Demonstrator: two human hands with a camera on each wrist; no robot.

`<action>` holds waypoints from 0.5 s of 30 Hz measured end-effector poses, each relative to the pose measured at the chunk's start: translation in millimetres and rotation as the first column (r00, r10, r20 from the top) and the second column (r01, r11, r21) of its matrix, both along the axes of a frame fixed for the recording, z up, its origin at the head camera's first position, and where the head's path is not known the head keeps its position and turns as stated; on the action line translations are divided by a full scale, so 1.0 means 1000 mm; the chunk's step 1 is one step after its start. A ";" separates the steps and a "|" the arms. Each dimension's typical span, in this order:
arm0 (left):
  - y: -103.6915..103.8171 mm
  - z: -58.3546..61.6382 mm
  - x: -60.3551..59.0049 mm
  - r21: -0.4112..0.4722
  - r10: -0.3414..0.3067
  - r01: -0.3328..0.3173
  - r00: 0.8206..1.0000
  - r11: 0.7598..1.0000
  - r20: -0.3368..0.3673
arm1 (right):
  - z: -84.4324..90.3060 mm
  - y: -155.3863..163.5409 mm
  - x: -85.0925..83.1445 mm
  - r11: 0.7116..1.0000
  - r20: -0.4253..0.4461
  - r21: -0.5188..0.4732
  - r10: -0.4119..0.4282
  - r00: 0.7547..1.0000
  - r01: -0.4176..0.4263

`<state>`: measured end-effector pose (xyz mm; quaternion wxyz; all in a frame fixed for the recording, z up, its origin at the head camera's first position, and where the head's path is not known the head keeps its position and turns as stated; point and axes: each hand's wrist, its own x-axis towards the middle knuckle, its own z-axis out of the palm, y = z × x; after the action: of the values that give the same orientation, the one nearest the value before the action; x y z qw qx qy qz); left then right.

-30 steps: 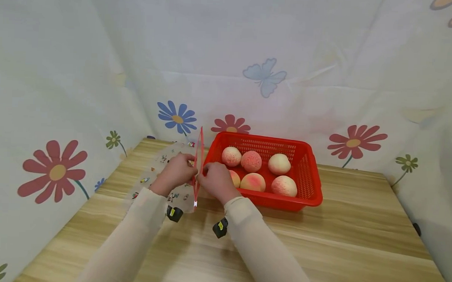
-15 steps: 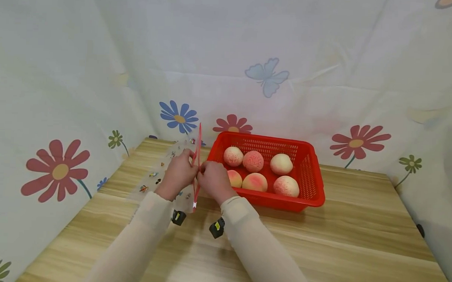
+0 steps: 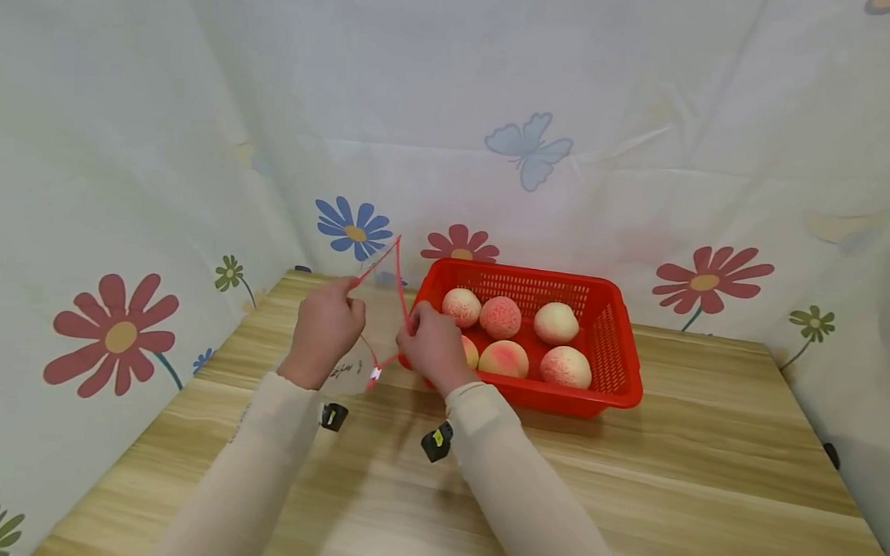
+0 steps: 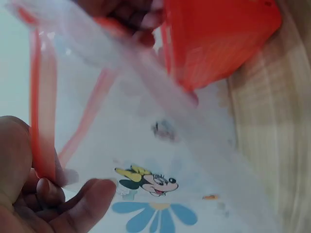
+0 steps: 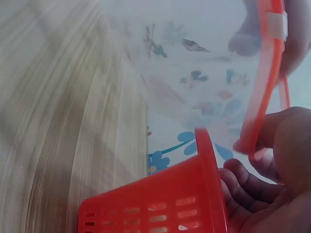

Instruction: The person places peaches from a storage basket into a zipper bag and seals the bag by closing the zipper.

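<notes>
A clear zip bag with cartoon prints and a red zip edge hangs between both hands, its mouth spread apart. On one side of the mouth my left hand pinches the red edge. The opposite edge is held between the thumb and fingers of my right hand, right beside the basket's left rim. A white slider shows at the bag's near corner. Through the clear film in the left wrist view, a Minnie Mouse print is visible.
A red plastic basket stands right of the bag on the wooden table. Several peaches, among them a pinkish one and a pale one, lie inside. A floral cloth hangs behind.
The hands, close together at the red edge before, have moved apart. The left hand has gone left, and the bag's mouth has opened into a wide gap.
</notes>
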<state>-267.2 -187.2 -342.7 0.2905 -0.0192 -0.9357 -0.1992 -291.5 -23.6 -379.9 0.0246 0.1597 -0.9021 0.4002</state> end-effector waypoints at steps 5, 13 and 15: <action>-0.011 0.009 0.005 0.035 0.021 -0.020 0.999 0.999 -0.032 | 0.001 0.004 -0.005 1.000 0.022 0.010 0.000 1.000 0.000; -0.022 0.023 0.008 0.049 0.014 -0.008 0.990 0.999 -0.138 | 0.002 0.010 -0.011 0.999 0.070 0.039 0.009 0.997 -0.012; -0.024 0.025 0.008 0.042 0.024 -0.017 0.988 0.999 -0.155 | 0.002 0.012 -0.012 0.999 0.075 0.052 0.000 0.997 -0.004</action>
<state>-259.7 -211.2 -318.1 0.3648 -0.0190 -0.9062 -0.2130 -303.9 -11.8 -378.4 -0.0139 0.1461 -0.9122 0.3825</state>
